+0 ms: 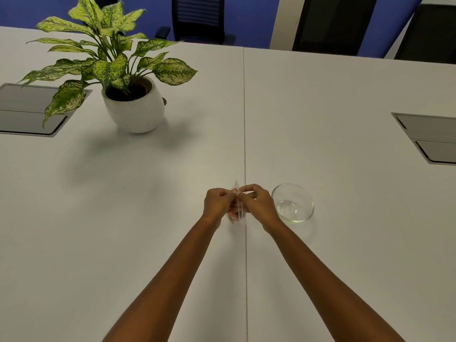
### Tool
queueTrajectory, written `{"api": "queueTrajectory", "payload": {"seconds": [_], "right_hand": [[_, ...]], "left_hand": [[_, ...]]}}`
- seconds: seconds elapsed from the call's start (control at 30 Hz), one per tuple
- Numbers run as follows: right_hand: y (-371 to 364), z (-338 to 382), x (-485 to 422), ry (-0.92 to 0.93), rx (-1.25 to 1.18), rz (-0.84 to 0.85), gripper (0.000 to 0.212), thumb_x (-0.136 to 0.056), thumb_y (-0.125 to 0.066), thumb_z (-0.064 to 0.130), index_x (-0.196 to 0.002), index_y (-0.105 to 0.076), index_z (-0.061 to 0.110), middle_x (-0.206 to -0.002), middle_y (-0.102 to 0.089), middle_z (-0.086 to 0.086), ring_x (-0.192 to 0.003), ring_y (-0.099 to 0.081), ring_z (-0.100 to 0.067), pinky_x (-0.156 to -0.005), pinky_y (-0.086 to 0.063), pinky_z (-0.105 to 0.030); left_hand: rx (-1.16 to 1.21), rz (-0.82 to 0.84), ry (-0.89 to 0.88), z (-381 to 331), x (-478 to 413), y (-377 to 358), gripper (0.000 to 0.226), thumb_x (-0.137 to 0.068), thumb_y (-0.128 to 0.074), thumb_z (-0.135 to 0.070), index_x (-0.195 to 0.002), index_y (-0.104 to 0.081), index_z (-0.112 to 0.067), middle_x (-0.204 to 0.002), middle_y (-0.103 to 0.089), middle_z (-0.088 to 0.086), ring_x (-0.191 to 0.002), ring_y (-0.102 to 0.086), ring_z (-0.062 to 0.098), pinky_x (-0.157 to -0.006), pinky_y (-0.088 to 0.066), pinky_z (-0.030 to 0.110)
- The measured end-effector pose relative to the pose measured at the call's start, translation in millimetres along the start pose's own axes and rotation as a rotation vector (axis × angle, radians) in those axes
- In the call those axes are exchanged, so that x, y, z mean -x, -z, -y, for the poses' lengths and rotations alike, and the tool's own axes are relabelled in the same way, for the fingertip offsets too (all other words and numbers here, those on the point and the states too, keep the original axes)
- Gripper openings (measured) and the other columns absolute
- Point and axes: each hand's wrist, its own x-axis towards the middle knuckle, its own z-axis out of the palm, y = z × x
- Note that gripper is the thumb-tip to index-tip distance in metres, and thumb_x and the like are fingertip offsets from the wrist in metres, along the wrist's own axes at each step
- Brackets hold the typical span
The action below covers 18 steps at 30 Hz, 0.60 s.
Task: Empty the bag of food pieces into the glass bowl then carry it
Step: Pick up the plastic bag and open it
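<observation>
A small clear plastic bag (237, 210) with pinkish food pieces inside stands upright on the white table (148, 218), over the centre seam. My left hand (218, 202) pinches its top edge from the left and my right hand (256, 201) pinches it from the right, fingers meeting at the bag's mouth. Most of the bag is hidden between the hands. An empty glass bowl (293, 203) sits on the table just right of my right hand, apart from it.
A potted plant (128, 95) in a white pot stands at the back left. Grey cable hatches are set into the table at the far left (27, 112) and far right (429, 137). Dark office chairs (198, 18) line the far edge.
</observation>
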Motion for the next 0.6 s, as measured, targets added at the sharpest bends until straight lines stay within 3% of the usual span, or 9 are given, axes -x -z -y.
{"api": "queueTrajectory", "payload": {"seconds": [0.1, 0.2, 0.27, 0.37, 0.47, 0.6], "right_hand": [[-2.0, 2.0, -0.8, 0.107, 0.072, -0.094, 0.018, -0.086, -0.058, 0.019, -0.098, -0.064, 0.007, -0.087, -0.066, -0.006, -0.069, -0.058, -0.01, -0.057, -0.044, -0.012], [-0.7, 3.3, -2.3, 0.13, 0.077, -0.134, 0.015, -0.086, -0.057, 0.012, -0.093, -0.067, 0.002, -0.092, -0.071, -0.013, -0.073, -0.059, -0.012, -0.058, -0.043, -0.008], [-0.1, 4.8, -2.1, 0.132, 0.075, -0.128, 0.015, -0.086, -0.057, 0.008, -0.091, -0.068, -0.001, -0.092, -0.071, -0.016, -0.073, -0.06, -0.015, -0.063, -0.048, -0.014], [0.0, 6.5, -1.5, 0.124, 0.04, -0.112, 0.016, -0.085, -0.057, 0.007, -0.091, -0.069, -0.002, -0.093, -0.071, -0.019, -0.078, -0.066, -0.024, -0.076, -0.057, -0.032], [0.0, 7.0, -0.8, 0.113, 0.023, -0.102, 0.017, -0.085, -0.057, 0.008, -0.093, -0.069, -0.003, -0.094, -0.071, -0.022, -0.085, -0.068, -0.032, -0.083, -0.057, -0.041], [1.3, 7.3, -0.4, 0.095, 0.028, -0.089, 0.018, -0.086, -0.059, 0.01, -0.095, -0.069, -0.002, -0.096, -0.071, -0.021, -0.087, -0.068, -0.032, -0.082, -0.057, -0.039]], "left_hand": [[-0.043, 0.02, -0.046, -0.5, 0.7, -0.6, 0.019, -0.088, -0.053, -0.004, -0.071, -0.062, -0.004, -0.064, -0.06, 0.004, -0.052, -0.061, 0.011, -0.049, -0.052, 0.012], [-0.082, 0.034, -0.082, -0.6, 2.6, 0.0, 0.011, -0.088, -0.053, -0.005, -0.084, -0.062, 0.001, -0.072, -0.061, 0.01, -0.06, -0.06, 0.016, -0.058, -0.054, 0.019], [-0.112, 0.015, -0.084, -0.5, 3.0, -0.4, 0.012, -0.087, -0.054, -0.006, -0.077, -0.059, -0.002, -0.078, -0.062, 0.014, -0.065, -0.062, 0.023, -0.069, -0.057, 0.031], [-0.159, -0.035, -0.095, -1.9, 4.1, -2.2, 0.016, -0.085, -0.057, -0.01, -0.07, -0.058, -0.006, -0.078, -0.062, 0.014, -0.079, -0.064, 0.033, -0.084, -0.055, 0.044], [-0.188, -0.072, -0.142, -3.6, 3.7, -3.2, 0.017, -0.084, -0.059, -0.014, -0.092, -0.063, 0.002, -0.084, -0.063, 0.012, -0.081, -0.065, 0.031, -0.084, -0.056, 0.04], [-0.215, -0.094, -0.2, -2.9, 1.3, -1.2, 0.017, -0.084, -0.06, -0.01, -0.093, -0.065, 0.003, -0.081, -0.063, 0.009, -0.075, -0.063, 0.023, -0.075, -0.056, 0.034]]}}
